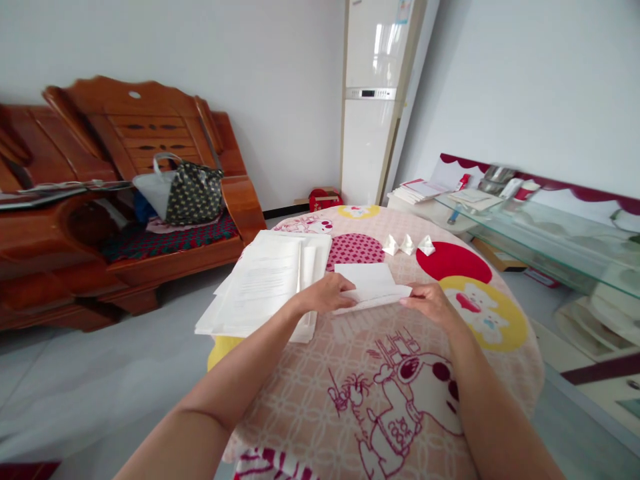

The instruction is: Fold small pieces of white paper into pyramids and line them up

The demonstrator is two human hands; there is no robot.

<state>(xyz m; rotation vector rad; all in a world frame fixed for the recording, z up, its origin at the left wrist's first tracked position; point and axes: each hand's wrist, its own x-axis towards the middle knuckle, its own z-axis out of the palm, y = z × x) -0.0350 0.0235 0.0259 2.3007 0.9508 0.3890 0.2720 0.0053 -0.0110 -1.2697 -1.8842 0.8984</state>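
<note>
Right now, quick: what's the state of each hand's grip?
Left hand: fingers curled at the left end of the white paper; pinching or pressing, can't tell.
Right hand: closed, pinching the paper's right end.

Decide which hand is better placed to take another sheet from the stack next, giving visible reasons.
Probably the left hand: it is beside the paper stack, while the right hand is farther off, at the other end of the white paper. Both touch that paper, so the left would release first.

white paper, folded over along near side
</note>
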